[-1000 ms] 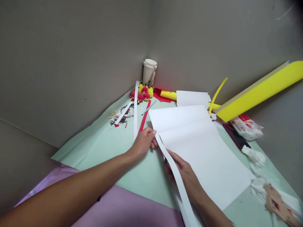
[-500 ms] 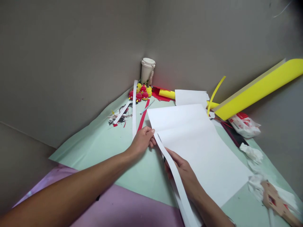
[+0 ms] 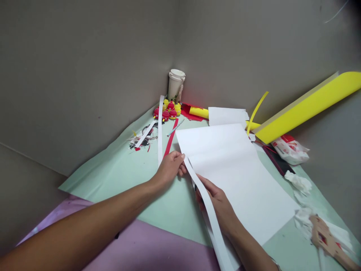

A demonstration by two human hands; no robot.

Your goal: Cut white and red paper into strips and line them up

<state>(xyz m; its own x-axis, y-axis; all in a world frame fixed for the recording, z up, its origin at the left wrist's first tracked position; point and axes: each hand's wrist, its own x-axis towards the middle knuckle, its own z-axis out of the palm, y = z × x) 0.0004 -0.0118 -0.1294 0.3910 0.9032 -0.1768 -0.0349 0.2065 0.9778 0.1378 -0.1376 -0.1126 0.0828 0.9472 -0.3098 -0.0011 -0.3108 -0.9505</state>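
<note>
A large sheet of white paper (image 3: 237, 162) lies on the pale green table cover, with a long narrow strip (image 3: 210, 209) parted along its left edge. The strip is still joined to the sheet near its far end and curls up over my right hand. My left hand (image 3: 172, 165) is closed, pinching the sheet's left edge between thumb and fingers just beyond the cut. Under the strip, my right hand (image 3: 216, 201) is closed around what looks like scissors; only a bit of black handle (image 3: 196, 188) shows, and the blades are hidden by paper.
Loose white strips (image 3: 160, 131), a red strip (image 3: 170, 139) and scraps lie left of the sheet. Behind stand small red and yellow ornaments (image 3: 170, 110) and a white cup (image 3: 176, 84). At right are a yellow board (image 3: 304, 107), a tissue pack (image 3: 290, 149) and a brown tool (image 3: 328, 235).
Both hands stay almost where they were. The strip over my right hand has shifted very slightly to the left, and its gap from the sheet looks slightly different.
</note>
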